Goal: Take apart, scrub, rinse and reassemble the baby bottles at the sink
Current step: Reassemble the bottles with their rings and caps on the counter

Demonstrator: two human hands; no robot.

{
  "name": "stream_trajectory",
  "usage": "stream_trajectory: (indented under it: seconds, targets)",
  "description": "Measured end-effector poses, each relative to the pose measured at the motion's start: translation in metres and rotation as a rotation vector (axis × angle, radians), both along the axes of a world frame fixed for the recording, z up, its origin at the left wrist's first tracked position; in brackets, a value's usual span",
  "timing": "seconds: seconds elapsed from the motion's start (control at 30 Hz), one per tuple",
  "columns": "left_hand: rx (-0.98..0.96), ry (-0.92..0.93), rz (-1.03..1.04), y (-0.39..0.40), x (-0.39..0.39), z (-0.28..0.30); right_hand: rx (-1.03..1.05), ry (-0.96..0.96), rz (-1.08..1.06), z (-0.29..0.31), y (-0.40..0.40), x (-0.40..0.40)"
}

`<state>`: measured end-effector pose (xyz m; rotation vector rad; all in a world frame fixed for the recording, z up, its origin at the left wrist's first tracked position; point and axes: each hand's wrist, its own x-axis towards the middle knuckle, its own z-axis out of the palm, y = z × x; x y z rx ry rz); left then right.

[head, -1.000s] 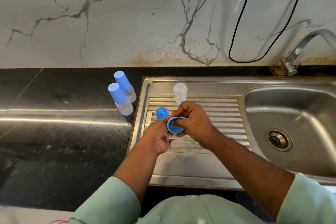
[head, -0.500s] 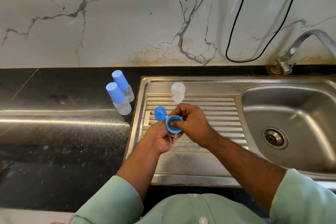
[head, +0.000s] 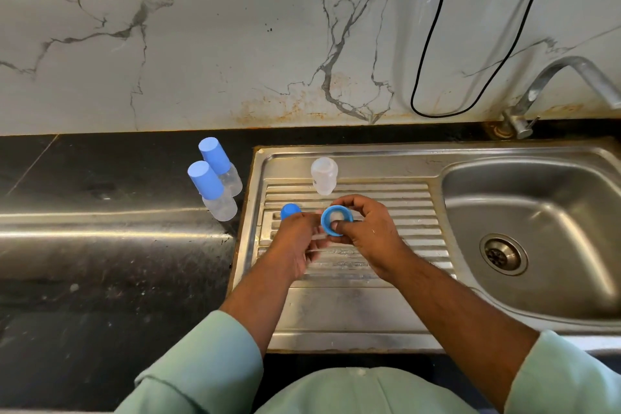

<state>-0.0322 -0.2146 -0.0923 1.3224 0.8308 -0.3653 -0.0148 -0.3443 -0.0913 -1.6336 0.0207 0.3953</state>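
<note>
My right hand [head: 366, 232] grips a blue screw ring [head: 336, 220] over the ribbed drainboard [head: 386, 212], thumb on the ring's front edge. A pale teat shows inside the ring. My left hand [head: 295, 245] is just left of the ring, its fingertips blurred, so what they hold is unclear. A blue cap [head: 290, 211] stands on the drainboard behind my left hand. An open clear bottle body [head: 323, 175] stands upright further back. Two capped baby bottles [head: 215, 188] stand together on the black counter to the left.
The steel sink basin [head: 537, 218] with its drain [head: 503, 254] lies to the right, under a tap [head: 551, 84]. A black cable [head: 433, 44] hangs on the marble wall. Dark counter [head: 100, 245] stretches to the left.
My left hand has drawn slightly left, away from the ring it was touching. My right hand still holds the ring and has turned its opening more toward me.
</note>
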Motion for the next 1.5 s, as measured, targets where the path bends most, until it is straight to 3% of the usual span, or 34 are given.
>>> stream_trajectory:
  seconds: [0.1, 0.2, 0.27, 0.33, 0.47, 0.57, 0.63, 0.73, 0.8, 1.07, 1.3, 1.5]
  targets:
    - [0.385, -0.224, 0.028, 0.002, 0.028, -0.002, 0.185, 0.231, -0.100, 0.002, -0.002, 0.011]
    - [0.796, -0.408, -0.122, 0.009, 0.065, -0.007, 0.408, 0.422, -0.250, 0.009, -0.007, 0.023]
    - [1.034, -0.356, -0.313, 0.015, 0.087, -0.011, 0.456, 0.472, -0.308, 0.010, -0.011, 0.030]
    - [1.132, -0.272, -0.505, 0.017, 0.107, -0.018, 0.480, 0.489, -0.310, 0.008, -0.015, 0.037]
    - [0.945, -0.306, -0.593, 0.013, 0.131, -0.039, 0.540, 0.474, -0.295, 0.002, -0.022, 0.050]
    - [0.874, -0.361, -0.464, 0.009, 0.128, -0.048, 0.537, 0.394, -0.311, 0.000, -0.027, 0.057]
    - [0.749, -0.409, -0.273, 0.007, 0.119, -0.045, 0.500, 0.336, -0.348, -0.002, -0.032, 0.063]
    - [0.128, -0.313, 0.188, 0.008, 0.095, -0.018, 0.264, 0.089, -0.320, -0.004, -0.045, 0.069]
    - [-0.209, -0.180, 0.239, 0.010, 0.074, 0.000, 0.032, -0.112, -0.200, 0.002, -0.052, 0.069]
    - [-0.378, -0.064, 0.188, 0.021, 0.017, 0.023, -0.222, -0.542, 0.221, 0.014, -0.048, 0.051]
    - [-0.395, -0.111, 0.105, 0.024, -0.002, 0.033, -0.331, -0.788, 0.324, 0.018, -0.043, 0.036]
    - [-0.370, -0.286, 0.020, 0.031, -0.011, 0.034, -0.231, -0.383, 0.324, 0.027, -0.047, 0.032]
